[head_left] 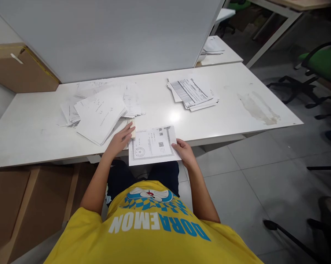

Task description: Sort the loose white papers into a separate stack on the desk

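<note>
A printed certificate sheet [153, 145] with a bordered frame lies at the near edge of the white table [236, 110], hanging slightly over it. My right hand [184, 151] grips the sheet's right edge, fingers curled on it. My left hand [121, 140] rests beside the sheet's left edge, fingers bent around a small pale object [132, 129] that I cannot name. Just left of that hand spreads a loose pile of white papers [100, 110].
A second stack of printed papers [192, 94] lies at the table's middle right. A grey partition panel [113, 36] stands behind the table. Cardboard boxes [19, 68] sit at the far left and under the table. A green office chair [322, 66] is at the right.
</note>
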